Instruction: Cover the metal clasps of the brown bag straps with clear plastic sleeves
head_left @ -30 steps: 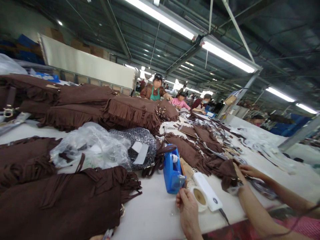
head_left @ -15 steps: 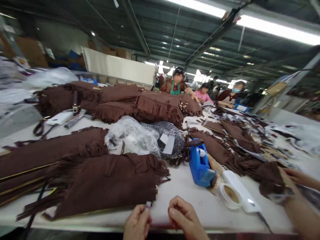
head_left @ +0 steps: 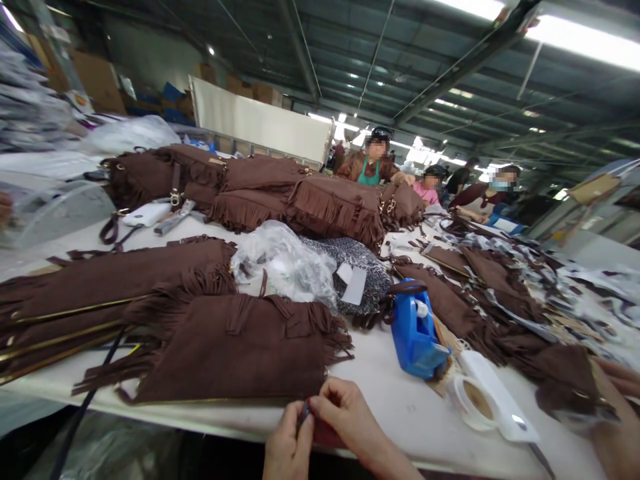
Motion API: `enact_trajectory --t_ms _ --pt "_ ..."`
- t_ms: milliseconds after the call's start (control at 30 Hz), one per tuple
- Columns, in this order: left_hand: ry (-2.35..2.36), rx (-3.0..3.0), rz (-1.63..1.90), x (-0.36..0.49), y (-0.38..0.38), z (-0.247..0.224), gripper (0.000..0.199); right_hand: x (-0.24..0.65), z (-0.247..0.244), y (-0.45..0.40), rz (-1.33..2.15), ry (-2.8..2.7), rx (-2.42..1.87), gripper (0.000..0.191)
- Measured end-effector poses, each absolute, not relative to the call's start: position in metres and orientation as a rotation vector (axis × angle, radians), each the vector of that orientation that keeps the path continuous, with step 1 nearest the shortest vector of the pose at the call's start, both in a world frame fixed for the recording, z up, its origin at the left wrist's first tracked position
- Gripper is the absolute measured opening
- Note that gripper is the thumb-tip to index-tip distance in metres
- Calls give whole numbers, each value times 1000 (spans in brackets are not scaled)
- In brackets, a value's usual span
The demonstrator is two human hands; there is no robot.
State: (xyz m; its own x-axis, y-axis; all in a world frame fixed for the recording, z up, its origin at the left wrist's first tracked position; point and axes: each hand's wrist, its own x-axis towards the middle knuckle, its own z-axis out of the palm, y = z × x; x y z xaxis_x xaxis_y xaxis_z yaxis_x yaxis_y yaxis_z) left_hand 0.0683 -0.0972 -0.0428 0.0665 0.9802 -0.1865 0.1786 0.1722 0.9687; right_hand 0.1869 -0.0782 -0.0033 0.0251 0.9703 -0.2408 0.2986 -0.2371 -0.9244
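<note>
My left hand [head_left: 289,437] is closed, thumb and fingers pinching a small dark grey piece [head_left: 304,412] whose kind is too small to tell. Right beside it, my right hand [head_left: 345,415] has thumb and finger pressed together at the top of that piece; what it grips, if anything, is hidden. Both hands meet at the table's front edge. Just behind them lies a brown fringed bag [head_left: 235,353] with a gold zip along its near edge. Its right end is close to my right hand.
More brown bags [head_left: 120,273] lie at left, others pile up behind. A blue tape dispenser [head_left: 419,333], a tape roll [head_left: 473,402] and a white handheld device [head_left: 500,397] stand to the right. Clear plastic [head_left: 285,263] fills the middle. A co-worker's arm [head_left: 617,407] reaches in at right.
My right hand has moved left to meet my left hand at the small piece; before, they were apart. The view has shifted, so the table's contents appear further right.
</note>
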Motion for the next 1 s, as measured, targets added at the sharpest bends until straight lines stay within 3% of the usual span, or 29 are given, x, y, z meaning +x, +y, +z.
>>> enact_trajectory --t_ms 400,633,867,1000 --pt "1582 1619 1108 72 -107 -60 33 181 10 -70 1468 -1040 -1835 22" --pt "1548 2145 1347 69 -107 -72 28 182 11 -67 1518 -1064 -1820 24" --pt "1318 944 942 70 -99 -38 29 194 15 -72 1683 -1021 -1726 5" --pt "1187 487 893 69 -96 -20 32 198 5 -82 1647 -985 -1681 10"
